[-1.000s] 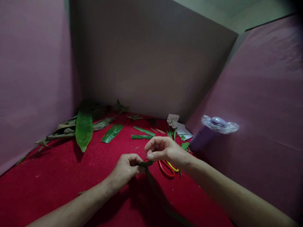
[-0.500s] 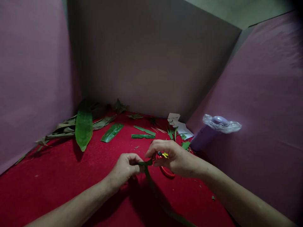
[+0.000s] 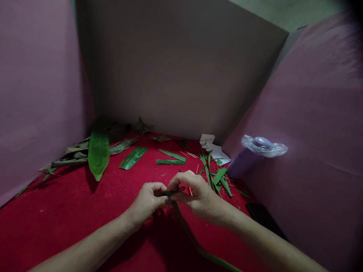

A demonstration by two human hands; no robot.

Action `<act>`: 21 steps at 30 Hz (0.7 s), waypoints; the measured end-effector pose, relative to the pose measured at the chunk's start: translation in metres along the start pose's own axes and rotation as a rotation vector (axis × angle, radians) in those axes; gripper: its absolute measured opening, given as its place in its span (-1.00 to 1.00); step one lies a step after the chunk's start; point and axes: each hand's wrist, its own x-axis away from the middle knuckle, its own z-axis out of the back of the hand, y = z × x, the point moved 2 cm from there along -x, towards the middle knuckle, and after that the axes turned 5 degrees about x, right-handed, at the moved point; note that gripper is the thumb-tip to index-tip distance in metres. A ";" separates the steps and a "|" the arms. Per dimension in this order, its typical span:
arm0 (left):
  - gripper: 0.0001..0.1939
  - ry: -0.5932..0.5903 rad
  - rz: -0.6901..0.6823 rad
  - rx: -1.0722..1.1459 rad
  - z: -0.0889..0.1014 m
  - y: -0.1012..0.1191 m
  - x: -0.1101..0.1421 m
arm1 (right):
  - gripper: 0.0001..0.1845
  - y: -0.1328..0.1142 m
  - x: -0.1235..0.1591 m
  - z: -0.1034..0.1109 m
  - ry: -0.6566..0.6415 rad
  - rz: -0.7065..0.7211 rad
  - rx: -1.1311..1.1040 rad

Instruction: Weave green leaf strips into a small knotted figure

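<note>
My left hand [image 3: 151, 203] is closed, pinching a green leaf strip [image 3: 195, 244] between thumb and fingers. Close against it, my right hand [image 3: 198, 194] pinches the same strip, whose short end bends into a small loop at the fingertips. From between the hands the long part of the strip trails down toward the lower right. Behind my right hand shows a red handle [image 3: 190, 191]; the rest of that tool is hidden. Two cut leaf pieces [image 3: 170, 162] lie on the red cloth [image 3: 85, 223] beyond my hands.
A broad green leaf [image 3: 98, 156] and dry leaves [image 3: 73, 156] lie at the left. A wide leaf piece [image 3: 133, 158] is nearer the middle. At the right are leaf scraps [image 3: 219, 175], white paper [image 3: 218, 153], a purple container [image 3: 244, 164] with clear plastic, and a dark flat object [image 3: 266, 219].
My right hand has moved left to my left hand and closed on the strip's end, which now curls into a loop. More leaf scraps and the dark flat object have come into view.
</note>
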 end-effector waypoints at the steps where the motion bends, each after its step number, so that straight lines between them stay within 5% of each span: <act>1: -0.81 0.008 0.004 0.007 0.000 0.001 0.000 | -0.84 0.001 0.001 -0.001 0.023 -0.015 -0.039; 8: -0.83 0.038 0.012 0.018 0.000 0.003 0.002 | -0.91 0.021 0.013 -0.005 0.332 -0.110 -0.174; 13: -0.83 0.040 0.022 0.012 -0.002 0.003 0.002 | -0.94 0.031 0.022 -0.012 0.384 -0.260 -0.293; 21: -0.86 0.145 -0.057 -0.168 -0.003 0.004 0.004 | -0.87 0.010 0.018 -0.021 0.388 -0.029 0.011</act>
